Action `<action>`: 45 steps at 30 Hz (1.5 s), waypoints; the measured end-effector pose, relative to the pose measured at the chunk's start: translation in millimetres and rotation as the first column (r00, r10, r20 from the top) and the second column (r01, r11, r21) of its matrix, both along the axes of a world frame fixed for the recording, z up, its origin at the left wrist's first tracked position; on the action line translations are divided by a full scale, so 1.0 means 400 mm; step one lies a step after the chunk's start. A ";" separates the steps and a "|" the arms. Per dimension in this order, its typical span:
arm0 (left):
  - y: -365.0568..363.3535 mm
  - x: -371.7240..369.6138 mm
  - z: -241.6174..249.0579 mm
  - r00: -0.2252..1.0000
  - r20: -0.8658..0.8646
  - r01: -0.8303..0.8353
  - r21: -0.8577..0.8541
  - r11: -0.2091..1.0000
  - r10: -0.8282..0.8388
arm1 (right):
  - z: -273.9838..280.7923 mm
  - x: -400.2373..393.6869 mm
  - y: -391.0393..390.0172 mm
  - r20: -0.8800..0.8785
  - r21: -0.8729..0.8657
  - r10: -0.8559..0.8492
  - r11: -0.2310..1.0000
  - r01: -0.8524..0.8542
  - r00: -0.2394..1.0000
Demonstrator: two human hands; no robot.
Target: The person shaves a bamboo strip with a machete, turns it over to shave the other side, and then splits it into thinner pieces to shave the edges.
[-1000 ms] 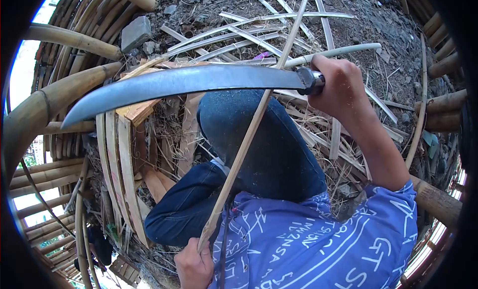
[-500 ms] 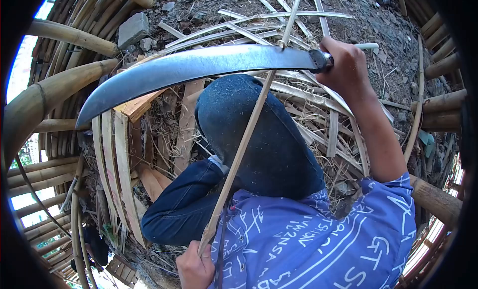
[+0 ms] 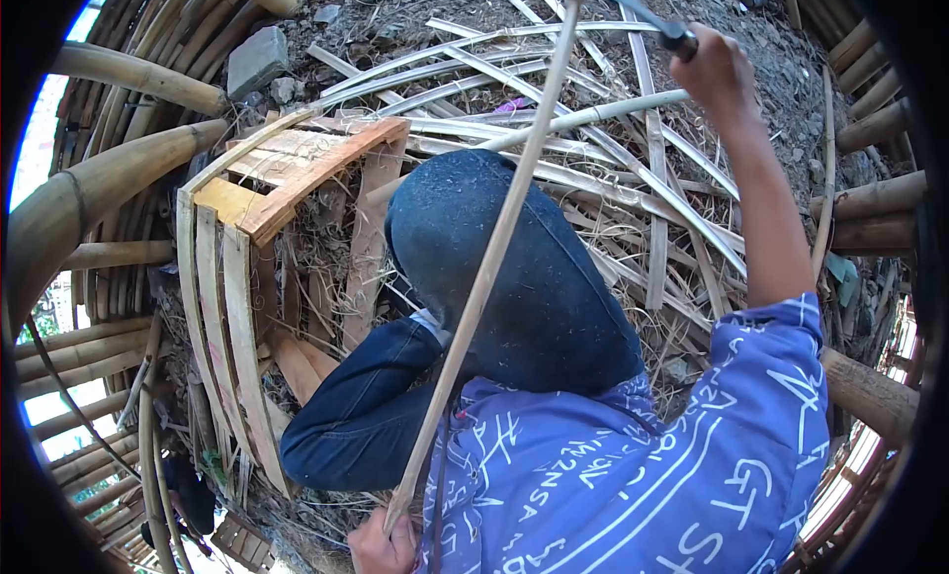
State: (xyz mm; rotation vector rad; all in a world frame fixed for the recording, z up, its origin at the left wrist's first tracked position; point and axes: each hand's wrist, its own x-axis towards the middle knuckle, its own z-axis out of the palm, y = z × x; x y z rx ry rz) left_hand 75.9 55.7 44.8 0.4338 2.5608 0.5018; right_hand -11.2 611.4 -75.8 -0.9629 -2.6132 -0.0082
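My right hand [image 3: 720, 78] is closed on the dark handle of a large knife [image 3: 633, 2] at the top right. Only a thin part of the blade shows, running up-left past the frame's top edge. My left hand [image 3: 384, 542], low in the view, grips the lower end of a long bamboo strip [image 3: 484, 267]. The strip slants up across my bent knee, and its far end meets or passes the blade near the top edge; whether they touch is unclear.
A slatted wooden crate [image 3: 232, 307] stands left of my knee. Split bamboo strips [image 3: 657, 198] and shavings litter the ground ahead. A grey block [image 3: 258, 64] lies at the upper left. Bamboo poles [image 3: 148, 77] line both sides.
The knife has swung from lying broadside across the strip to the top edge, with my right hand higher and further out. The strip is slightly steeper. The crate's top has come into view.
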 end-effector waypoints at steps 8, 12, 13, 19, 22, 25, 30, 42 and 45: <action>-0.300 0.086 -0.149 0.996 -0.062 0.057 -0.061 0.996 -0.061 | -0.014 0.031 0.144 0.161 0.032 -0.267 0.964 0.266 0.950; -0.367 0.123 -0.206 0.997 -0.072 -0.026 -0.010 1.000 0.025 | -0.123 0.080 0.117 0.277 -0.003 -0.321 0.942 0.334 0.906; -0.354 0.119 -0.202 0.997 -0.075 -0.028 -0.011 1.000 0.027 | -0.145 0.090 0.100 0.278 -0.011 -0.305 0.947 0.321 0.911; -0.226 0.008 -0.142 0.992 -0.121 -0.012 0.080 0.997 0.022 | -0.237 0.163 0.013 -0.135 -0.512 -0.294 0.838 0.188 0.946; -0.220 -0.035 -0.172 0.994 0.076 -0.089 0.128 0.988 0.080 | -0.184 0.168 -0.081 -0.329 -0.865 -0.508 0.501 -0.037 0.796; -0.177 -0.077 -0.163 0.986 0.141 -0.098 0.096 0.991 0.084 | -0.106 0.168 -0.176 -0.447 -0.874 -0.554 0.436 -0.212 0.702; -0.117 -0.141 -0.140 0.954 0.299 -0.064 0.099 0.993 0.032 | -0.062 0.184 -0.262 -0.579 -0.780 -0.363 0.507 -0.366 0.730; 0.006 -0.187 -0.113 0.846 0.526 -0.143 0.076 0.987 0.082 | 0.069 0.154 -0.393 -0.489 -0.371 0.337 0.754 -0.542 0.804; 0.046 -0.190 -0.114 0.816 0.569 -0.192 0.110 0.975 0.097 | 0.079 0.149 -0.399 -0.399 -0.345 0.388 0.776 -0.528 0.831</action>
